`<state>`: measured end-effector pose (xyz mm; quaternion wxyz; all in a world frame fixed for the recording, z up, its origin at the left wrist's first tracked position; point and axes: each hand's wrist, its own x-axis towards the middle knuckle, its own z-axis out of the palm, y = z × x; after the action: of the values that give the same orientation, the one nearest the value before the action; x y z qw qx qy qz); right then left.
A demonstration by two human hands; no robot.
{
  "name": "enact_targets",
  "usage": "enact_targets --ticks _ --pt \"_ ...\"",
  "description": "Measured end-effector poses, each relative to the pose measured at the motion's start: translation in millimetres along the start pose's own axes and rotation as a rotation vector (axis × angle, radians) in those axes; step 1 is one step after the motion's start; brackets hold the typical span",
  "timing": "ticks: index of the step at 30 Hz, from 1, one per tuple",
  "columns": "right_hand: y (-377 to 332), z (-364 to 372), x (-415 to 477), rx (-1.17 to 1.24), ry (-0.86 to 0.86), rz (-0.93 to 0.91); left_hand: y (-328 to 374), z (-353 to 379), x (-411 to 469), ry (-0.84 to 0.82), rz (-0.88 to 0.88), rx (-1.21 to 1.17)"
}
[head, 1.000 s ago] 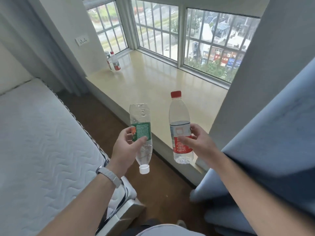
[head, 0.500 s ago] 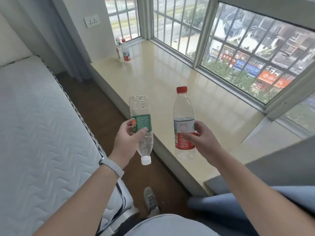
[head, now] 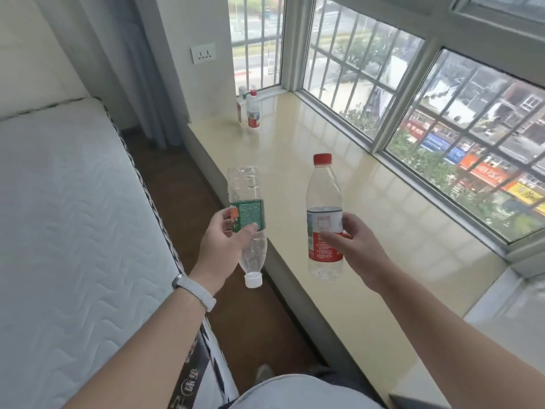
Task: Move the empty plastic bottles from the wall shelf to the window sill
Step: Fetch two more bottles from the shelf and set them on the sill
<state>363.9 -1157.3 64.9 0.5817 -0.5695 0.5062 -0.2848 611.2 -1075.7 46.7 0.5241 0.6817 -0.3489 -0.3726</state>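
Your left hand [head: 225, 243] has its thumb and fingers curled round the label band of the green-label bottle [head: 247, 215]. That bottle is upside down, with its white cap [head: 253, 280] pointing at the floor [head: 177, 178] between the bed [head: 73, 216] and the window sill [head: 368, 202]. Gripped like that, it probably cannot be stood up as it is; you would need to roll your wrist over first.

Your right hand [head: 354, 246] wraps the red-label bottle [head: 324, 219] at its label, thumb across the front. This 1 is upright, red cap [head: 322, 159] on top, and hangs over the near part of the sill with its base apparently clear of the surface. Holding it at mid-body leaves the base free, so it looks ready to go straight down.

Both bottles look empty and light, which is likely why 1 hand each is enough. That lightness also means they may tip if released before the base sits flat.

At the far end of the sill, close to the wall below the socket [head: 203, 53], 2 more bottles [head: 253, 112] stand just beside each other. That suggests the carried pair belongs on the sill with them. Bare sill lies between you and that pair.
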Motion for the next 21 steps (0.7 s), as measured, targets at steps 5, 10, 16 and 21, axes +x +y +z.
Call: enact_targets --ticks 5,10,16,21 --pt "-13.3 22.3 40.6 -0.006 -0.054 -0.008 1.8 -22.6 25.0 0.072 -0.023 0.001" --pt "-18.0 39.5 91.0 -0.018 -0.097 0.007 1.7 -36.0 66.9 0.115 -0.042 0.002" --pt "-30.7 55.6 181.8 -0.008 -0.145 -0.005 7.7 -44.2 145.2 0.145 -0.040 -0.014" --pt "-56.7 61.5 259.8 0.015 -0.156 -0.007 26.9 -42.3 215.5 0.152 -0.069 0.021"
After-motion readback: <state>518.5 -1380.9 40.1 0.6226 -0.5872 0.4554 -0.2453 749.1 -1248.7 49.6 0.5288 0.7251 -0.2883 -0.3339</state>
